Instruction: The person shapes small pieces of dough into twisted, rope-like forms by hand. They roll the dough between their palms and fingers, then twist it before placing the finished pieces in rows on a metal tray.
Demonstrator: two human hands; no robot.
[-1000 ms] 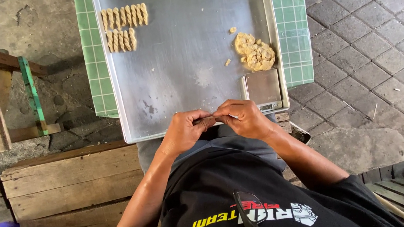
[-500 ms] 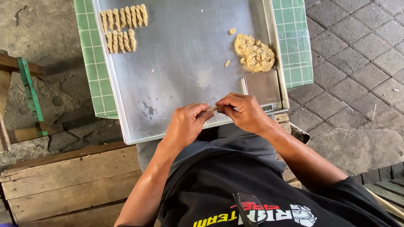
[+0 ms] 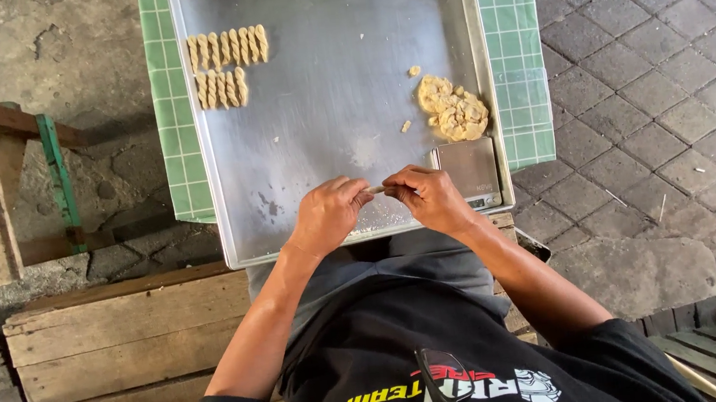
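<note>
Seen from the head camera, the ground is grey paving stones, with weathered wooden pallets (image 3: 117, 350) to the person's left and a green checked cloth (image 3: 167, 115) under a large metal baking tray (image 3: 336, 79). In the tray's far left corner lie two short rows of twisted dough sticks (image 3: 227, 64), side by side. Near the right rim sits a lump of pale dough (image 3: 453, 111), with a small metal scraper (image 3: 468, 172) just below it.

Over the tray's near edge, the left hand (image 3: 324, 218) and the right hand (image 3: 430, 198) meet. Between them is a thin dough strip (image 3: 377, 190), only a short piece showing, its long axis running left to right. Both hands pinch it, fingers curled and narrow, one at each end, so neither is nearer. The dough lump lies beyond the right hand, the finished twists well apart, beyond the left.
</note>
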